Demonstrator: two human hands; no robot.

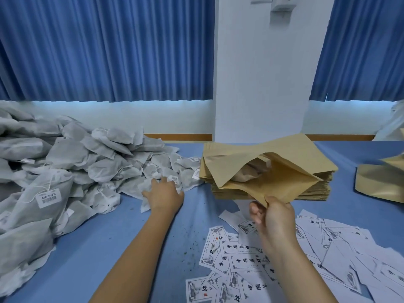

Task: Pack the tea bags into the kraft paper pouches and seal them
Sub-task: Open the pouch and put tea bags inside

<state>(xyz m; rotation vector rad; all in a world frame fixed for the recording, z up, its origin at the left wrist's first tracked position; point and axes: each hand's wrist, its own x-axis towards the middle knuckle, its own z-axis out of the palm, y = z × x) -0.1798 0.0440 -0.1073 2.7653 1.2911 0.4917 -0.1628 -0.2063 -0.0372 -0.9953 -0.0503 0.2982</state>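
A big heap of grey-white tea bags with strings and paper tags covers the left of the blue table. My left hand lies on the heap's right edge, fingers spread over a tea bag. My right hand pinches the lower corner of a kraft paper pouch held up with its mouth gaping to the left; a tea bag shows inside. The pouch hangs just over a stack of flat kraft pouches.
Printed white labels lie scattered at the front right of the table. Another kraft pouch lies at the right edge. A white pillar and blue curtains stand behind the table. Dark tea crumbs speckle the cloth.
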